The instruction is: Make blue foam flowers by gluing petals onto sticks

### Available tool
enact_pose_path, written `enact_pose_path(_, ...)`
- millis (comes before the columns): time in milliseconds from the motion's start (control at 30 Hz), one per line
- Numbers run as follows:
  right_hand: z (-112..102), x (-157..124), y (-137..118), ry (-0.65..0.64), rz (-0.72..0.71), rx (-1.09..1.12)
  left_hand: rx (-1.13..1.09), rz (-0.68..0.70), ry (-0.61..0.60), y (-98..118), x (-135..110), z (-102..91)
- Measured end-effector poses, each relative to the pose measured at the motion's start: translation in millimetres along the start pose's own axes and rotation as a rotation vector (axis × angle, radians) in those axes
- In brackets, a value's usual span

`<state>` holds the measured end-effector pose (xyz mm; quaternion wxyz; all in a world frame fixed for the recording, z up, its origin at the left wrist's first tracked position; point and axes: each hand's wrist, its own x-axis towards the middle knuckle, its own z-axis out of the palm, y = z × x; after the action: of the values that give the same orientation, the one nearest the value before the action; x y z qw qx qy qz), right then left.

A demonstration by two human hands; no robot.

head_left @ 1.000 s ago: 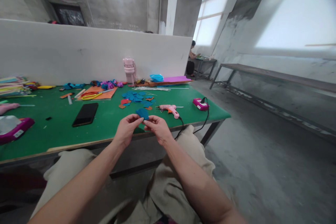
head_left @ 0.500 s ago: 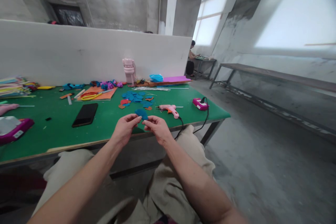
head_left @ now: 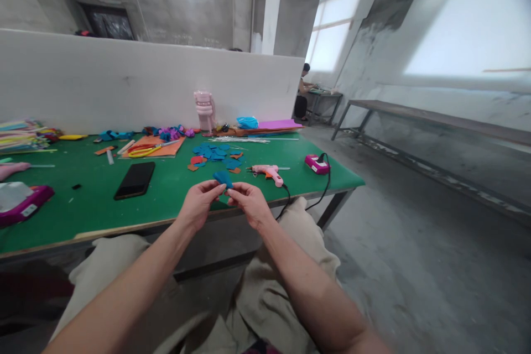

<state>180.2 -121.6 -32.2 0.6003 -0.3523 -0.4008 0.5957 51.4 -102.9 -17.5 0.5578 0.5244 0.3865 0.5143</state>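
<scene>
A blue piece of felt or paper (head_left: 223,178) is pinched between both hands just above the table's front edge; its exact material is hard to make out. My left hand (head_left: 199,200) grips its lower left side with thumb and forefinger. On the lower right, my right hand (head_left: 249,202) closes its fingertips on the same piece. Beyond the hands lies a scatter of small blue pieces (head_left: 211,152) with a few orange and red ones among them. Right of these, a pink glue gun (head_left: 269,173) rests on its side, its nozzle pointing left.
On the green table (head_left: 95,210) are a black phone (head_left: 135,180), yellow-handled scissors (head_left: 149,150) on orange sheets, and a pink bottle (head_left: 204,110) at the back. A purple power socket (head_left: 316,164) with a black cord sits by the right edge. A white partition (head_left: 124,83) stands behind.
The blue piece has been bent between my fingers and now looks narrower and more folded. Both hands stay in nearly the same place.
</scene>
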Motion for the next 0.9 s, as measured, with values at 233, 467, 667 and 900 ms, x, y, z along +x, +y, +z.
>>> enact_pose_path(233,1.1,0.4,3.3,-0.015,-0.022,0.038,-0.069,-0.012,0.029,-1.5,-0.3,1.5)
enact_pose_path(467,0.9,-0.2,1.4,-0.006,0.008,0.065,-0.073,-0.022,0.020,0.5,-1.1,0.8)
enact_pose_path(667,0.7,-0.1,2.4,-0.019,0.002,0.062,-0.087,-0.007,0.044,-0.2,-0.5,1.7)
enact_pose_path(900,0.3,0.0,3.0,-0.021,0.002,0.064,-0.093,-0.012,0.050,0.5,-1.1,1.8)
